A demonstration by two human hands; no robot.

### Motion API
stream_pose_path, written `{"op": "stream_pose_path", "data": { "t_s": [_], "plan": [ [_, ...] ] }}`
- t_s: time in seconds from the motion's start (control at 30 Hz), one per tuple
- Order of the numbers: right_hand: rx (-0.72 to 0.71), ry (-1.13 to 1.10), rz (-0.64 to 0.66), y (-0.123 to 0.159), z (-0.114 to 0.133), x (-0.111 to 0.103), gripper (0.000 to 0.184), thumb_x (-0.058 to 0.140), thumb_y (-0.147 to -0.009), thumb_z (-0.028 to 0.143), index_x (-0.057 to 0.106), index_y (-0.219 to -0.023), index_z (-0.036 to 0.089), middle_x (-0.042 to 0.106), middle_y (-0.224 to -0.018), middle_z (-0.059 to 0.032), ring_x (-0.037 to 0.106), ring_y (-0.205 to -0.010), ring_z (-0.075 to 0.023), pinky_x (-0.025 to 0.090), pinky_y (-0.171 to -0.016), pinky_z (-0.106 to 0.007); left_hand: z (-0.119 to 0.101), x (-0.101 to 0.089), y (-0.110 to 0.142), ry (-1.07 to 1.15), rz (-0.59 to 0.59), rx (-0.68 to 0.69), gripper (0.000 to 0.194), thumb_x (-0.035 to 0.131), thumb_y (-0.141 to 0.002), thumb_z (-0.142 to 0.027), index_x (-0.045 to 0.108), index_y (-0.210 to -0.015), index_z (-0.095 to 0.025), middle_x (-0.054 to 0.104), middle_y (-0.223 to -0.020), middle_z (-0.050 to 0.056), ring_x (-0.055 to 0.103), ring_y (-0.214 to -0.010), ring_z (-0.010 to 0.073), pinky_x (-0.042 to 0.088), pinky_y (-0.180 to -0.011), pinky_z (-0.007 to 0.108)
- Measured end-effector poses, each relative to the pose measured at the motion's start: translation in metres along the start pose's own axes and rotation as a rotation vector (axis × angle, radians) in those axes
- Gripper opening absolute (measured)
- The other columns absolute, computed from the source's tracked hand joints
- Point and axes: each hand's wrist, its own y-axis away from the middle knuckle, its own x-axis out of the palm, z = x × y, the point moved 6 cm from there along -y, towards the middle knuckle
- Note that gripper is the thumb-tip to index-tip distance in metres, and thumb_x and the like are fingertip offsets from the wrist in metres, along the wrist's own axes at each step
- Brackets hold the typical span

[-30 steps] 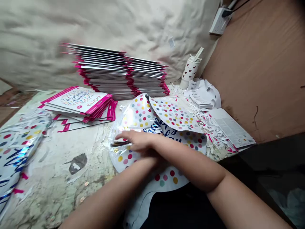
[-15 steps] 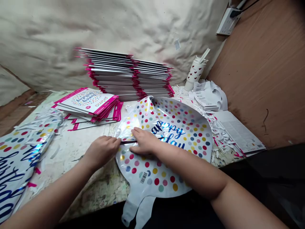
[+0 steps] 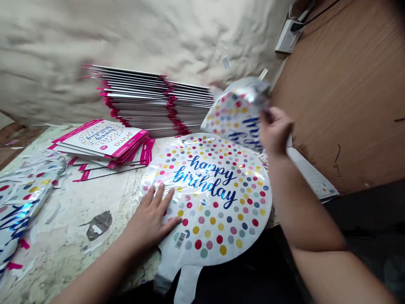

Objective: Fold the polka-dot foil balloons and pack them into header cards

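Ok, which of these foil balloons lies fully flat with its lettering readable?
The round balloon under the left hand, on the table; the crumpled balloon in the right hand is lifted, the far-left balloon bunched.

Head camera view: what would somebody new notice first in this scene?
The round foil balloon reading happy birthday, covered in coloured dots, lies in the middle of the table under the left hand. The right hand holds up a second balloon beyond it. Further back stands a tall stack of pink-edged packets.
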Motion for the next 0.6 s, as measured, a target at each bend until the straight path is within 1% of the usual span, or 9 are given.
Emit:
{"op": "stream_pose_path", "data": {
  "t_s": [0.03, 0.1, 0.17, 0.27, 0.33, 0.4, 0.47, 0.53, 0.6],
  "plan": [
    [0.012, 0.034, -0.128, -0.008, -0.007, -0.028, 0.041, 0.032, -0.094, 0.031, 0.059, -0.102, 0.001, 0.065, -0.089, -0.0162, 0.059, -0.084, -0.0191, 0.044, -0.074, -0.033, 0.001, 0.000, -0.001, 0.005, 0.016, -0.016, 0.082, 0.043, -0.075, -0.068, 0.031, -0.140, -0.019, 0.028, -0.146, 0.016, 0.019, -0.133, 0.0409, 0.026, -0.103, 0.053],
    [-0.102, 0.063, -0.313, -0.004, -0.002, -0.067, 0.035, 0.042, -0.091, 0.032, 0.065, -0.094, 0.006, 0.067, -0.081, -0.0109, 0.062, -0.079, -0.0173, 0.046, -0.073, -0.031, 0.002, -0.003, -0.005, 0.021, 0.036, -0.035, 0.083, 0.044, -0.074, -0.068, 0.033, -0.139, -0.018, 0.028, -0.146, 0.016, 0.019, -0.134, 0.0407, 0.026, -0.103, 0.053],
    [-0.317, -0.031, -0.274, 0.022, 0.018, -0.074, 0.022, 0.049, -0.088, 0.024, 0.067, -0.097, 0.014, 0.070, -0.088, -0.0064, 0.064, -0.085, -0.0153, 0.048, -0.076, -0.029, 0.003, -0.009, -0.008, 0.074, 0.057, -0.060, 0.079, 0.044, -0.075, -0.066, 0.038, -0.137, -0.018, 0.029, -0.145, 0.016, 0.019, -0.134, 0.0398, 0.026, -0.103, 0.054],
    [-0.616, -0.308, 0.115, 0.089, 0.047, -0.042, 0.029, 0.049, -0.086, 0.015, 0.061, -0.112, 0.021, 0.067, -0.108, -0.0034, 0.062, -0.102, -0.0144, 0.048, -0.089, -0.031, 0.016, -0.020, -0.011, 0.341, 0.106, -0.173, 0.064, 0.040, -0.080, -0.060, 0.050, -0.127, -0.018, 0.042, -0.139, 0.013, 0.033, -0.130, 0.0338, 0.029, -0.104, 0.049],
    [-0.717, -0.407, 0.376, 0.137, 0.052, -0.015, 0.029, 0.048, -0.087, 0.015, 0.061, -0.112, 0.021, 0.066, -0.111, -0.0033, 0.058, -0.109, -0.0158, 0.043, -0.098, -0.037, 0.036, -0.030, -0.012, 0.637, 0.047, -0.372, 0.056, 0.040, -0.081, -0.059, 0.057, -0.115, -0.017, 0.055, -0.126, 0.011, 0.048, -0.118, 0.0284, 0.037, -0.100, 0.042],
    [-0.722, -0.423, 0.599, 0.176, 0.042, 0.012, 0.028, 0.047, -0.086, 0.016, 0.063, -0.109, 0.022, 0.066, -0.111, -0.0028, 0.054, -0.115, -0.0180, 0.037, -0.103, -0.040, 0.059, -0.039, -0.011, 0.908, -0.101, -0.590, 0.051, 0.044, -0.080, -0.058, 0.058, -0.105, -0.016, 0.062, -0.110, 0.009, 0.057, -0.103, 0.0234, 0.045, -0.091, 0.035],
    [-0.665, -0.420, 0.780, 0.202, 0.025, 0.033, 0.029, 0.046, -0.086, 0.016, 0.065, -0.106, 0.023, 0.066, -0.111, -0.0023, 0.052, -0.117, -0.0194, 0.035, -0.103, -0.042, 0.072, -0.045, -0.017, 1.050, -0.208, -0.703, 0.048, 0.047, -0.079, -0.056, 0.055, -0.102, -0.015, 0.064, -0.097, 0.007, 0.061, -0.090, 0.0185, 0.049, -0.083, 0.030],
    [-0.604, -0.432, 0.893, 0.216, 0.010, 0.045, 0.030, 0.045, -0.085, 0.015, 0.065, -0.106, 0.024, 0.065, -0.113, -0.0025, 0.051, -0.118, -0.0193, 0.034, -0.103, -0.043, 0.073, -0.045, -0.030, 1.082, -0.181, -0.736, 0.047, 0.048, -0.079, -0.054, 0.051, -0.105, -0.015, 0.063, -0.083, 0.004, 0.062, -0.075, 0.0149, 0.051, -0.073, 0.028],
    [-0.565, -0.451, 0.954, 0.221, 0.003, 0.051, 0.031, 0.047, -0.085, 0.015, 0.064, -0.109, 0.025, 0.063, -0.116, -0.0034, 0.048, -0.120, -0.0190, 0.032, -0.104, -0.044, 0.068, -0.041, -0.047, 1.080, -0.086, -0.756, 0.051, 0.050, -0.078, -0.054, 0.047, -0.110, -0.014, 0.062, -0.069, 0.002, 0.061, -0.059, 0.0144, 0.052, -0.059, 0.028]
  ]
}}
